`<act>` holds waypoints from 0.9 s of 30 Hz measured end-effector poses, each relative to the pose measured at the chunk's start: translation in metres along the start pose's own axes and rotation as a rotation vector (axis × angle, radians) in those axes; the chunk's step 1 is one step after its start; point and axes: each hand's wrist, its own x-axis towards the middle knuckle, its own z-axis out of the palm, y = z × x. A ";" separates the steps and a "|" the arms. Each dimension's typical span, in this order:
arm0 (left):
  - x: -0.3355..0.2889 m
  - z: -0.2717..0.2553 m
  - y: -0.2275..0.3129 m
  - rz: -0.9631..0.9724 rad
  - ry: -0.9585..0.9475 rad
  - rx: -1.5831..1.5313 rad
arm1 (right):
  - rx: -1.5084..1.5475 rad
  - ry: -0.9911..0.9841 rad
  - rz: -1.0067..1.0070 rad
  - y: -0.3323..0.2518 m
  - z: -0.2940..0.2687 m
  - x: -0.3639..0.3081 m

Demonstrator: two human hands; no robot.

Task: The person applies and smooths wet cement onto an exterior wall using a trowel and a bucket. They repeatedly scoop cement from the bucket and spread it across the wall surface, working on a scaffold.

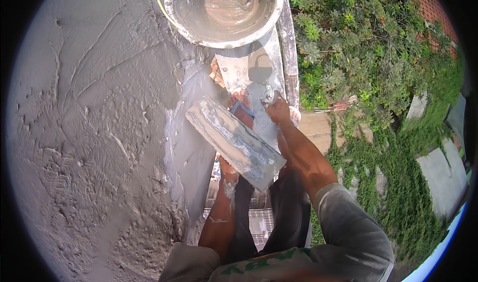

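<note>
Some green lettering (288, 255) marks the grey shirt (343, 232) near the mortar-caked board (236, 142)

Green lettering (287, 255) crosses the grey shirt (328, 262), partly legible.

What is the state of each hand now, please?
Left hand: hidden behind the smeared board; its grip cannot be told.
Right hand: closed; what it holds, if anything, is unclear.

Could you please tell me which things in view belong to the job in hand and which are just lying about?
Seemingly part of the job:
rectangular grey-and-beige board, caked with mortar
round grey-smeared bucket holding greyish mix
rough, wet-looking grey plastered surface

Just around:
bushy green shrubs
reddish brick-patterned surface
flat pale-grey slab
</note>
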 end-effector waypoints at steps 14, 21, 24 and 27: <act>0.002 0.039 0.011 0.194 -0.055 0.210 | -0.223 -0.120 -0.010 0.029 -0.006 0.034; 0.023 0.117 0.048 0.085 -0.102 0.166 | -0.226 -0.048 -0.031 0.064 -0.051 -0.002; 0.029 0.111 0.041 0.082 -0.061 0.155 | -0.390 -0.091 -0.095 0.093 -0.040 -0.005; 0.036 0.097 0.040 0.103 0.042 0.293 | -0.136 -0.167 -0.010 0.074 -0.037 -0.016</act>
